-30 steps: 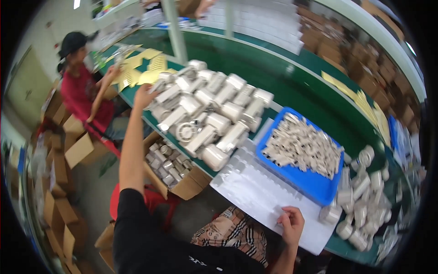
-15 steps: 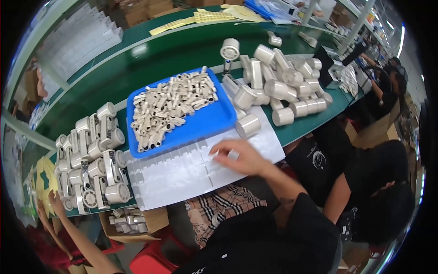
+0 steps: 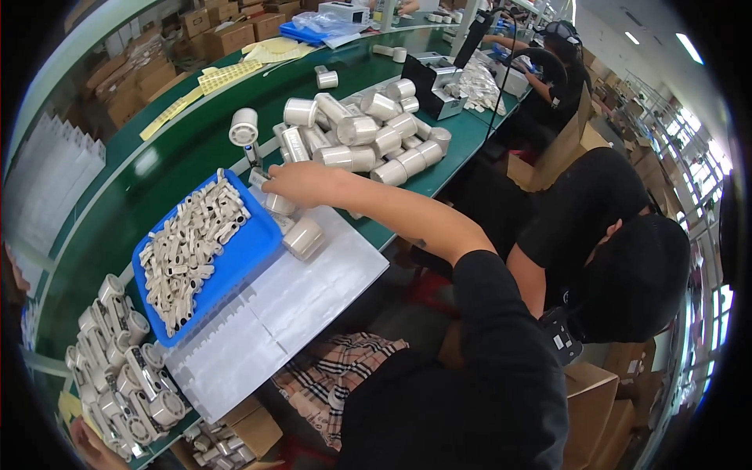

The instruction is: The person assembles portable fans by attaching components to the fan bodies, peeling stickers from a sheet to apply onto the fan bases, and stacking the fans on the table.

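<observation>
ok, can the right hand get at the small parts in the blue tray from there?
Probably yes: the right hand is close by one corner of the blue tray, and nothing covers the small parts. It is at a cream round-ended piece, though; whether it grips that isn't clear.

The tray [image 3: 243, 262] looked like smooth, slightly glossy blue plastic, and the small parts [image 3: 182, 244] inside it like hard off-white plastic. Right of the tray, the piled white housings [image 3: 356, 131] were smooth plastic with bright highlights; the stacked housings [image 3: 125, 380] below left of it shone likewise. The white sheet [image 3: 294, 301] under the tray was slick and reflective, paper or plastic being unclear. Around the tray, the green table [image 3: 462, 145] was smooth and glossy. Below it, the plaid fabric [image 3: 341, 372] was matt cloth and the box [image 3: 257, 427] dull cardboard.
</observation>
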The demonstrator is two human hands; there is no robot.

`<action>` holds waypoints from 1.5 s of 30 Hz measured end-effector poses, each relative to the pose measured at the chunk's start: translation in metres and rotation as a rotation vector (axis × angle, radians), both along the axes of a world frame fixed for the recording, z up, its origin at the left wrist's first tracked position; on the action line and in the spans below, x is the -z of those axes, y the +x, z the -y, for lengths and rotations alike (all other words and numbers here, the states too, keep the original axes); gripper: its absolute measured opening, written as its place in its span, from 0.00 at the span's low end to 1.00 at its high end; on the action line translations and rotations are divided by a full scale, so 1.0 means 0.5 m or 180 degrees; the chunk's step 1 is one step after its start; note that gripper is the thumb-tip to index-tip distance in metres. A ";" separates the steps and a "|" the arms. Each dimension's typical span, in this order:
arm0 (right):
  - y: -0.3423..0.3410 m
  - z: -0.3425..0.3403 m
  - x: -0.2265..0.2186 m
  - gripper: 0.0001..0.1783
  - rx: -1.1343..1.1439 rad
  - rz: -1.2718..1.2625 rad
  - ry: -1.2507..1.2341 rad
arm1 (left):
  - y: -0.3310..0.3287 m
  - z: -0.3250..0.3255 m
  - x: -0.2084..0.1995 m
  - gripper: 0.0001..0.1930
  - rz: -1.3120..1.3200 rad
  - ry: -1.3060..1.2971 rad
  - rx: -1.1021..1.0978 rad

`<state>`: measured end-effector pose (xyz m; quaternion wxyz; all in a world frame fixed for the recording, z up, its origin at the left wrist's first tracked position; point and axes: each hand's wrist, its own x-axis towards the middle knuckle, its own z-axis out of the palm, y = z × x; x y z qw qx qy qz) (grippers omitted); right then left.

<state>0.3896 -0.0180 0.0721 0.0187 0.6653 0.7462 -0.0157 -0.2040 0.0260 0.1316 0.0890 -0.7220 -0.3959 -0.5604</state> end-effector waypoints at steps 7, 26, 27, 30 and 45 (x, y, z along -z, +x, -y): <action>-0.057 0.134 -0.167 0.29 -0.0199 -0.1152 0.1004 | 0.140 0.111 0.005 0.14 -0.0226 -0.0946 0.1687; -0.264 -0.103 0.045 0.09 -0.0861 -0.1017 0.0663 | 0.440 0.162 0.219 0.33 -0.0333 -0.2466 0.2231; -0.235 -0.129 0.047 0.11 -0.0904 -0.0661 0.0729 | 0.437 0.155 0.217 0.29 -0.0393 -0.2377 0.2289; -0.191 -0.176 0.061 0.12 -0.0668 -0.0159 0.0149 | 0.432 0.139 0.224 0.28 -0.0413 -0.2494 0.2222; -0.166 -0.125 0.047 0.14 -0.0920 -0.0698 0.0203 | 0.467 0.124 0.209 0.31 -0.0575 -0.2306 0.2155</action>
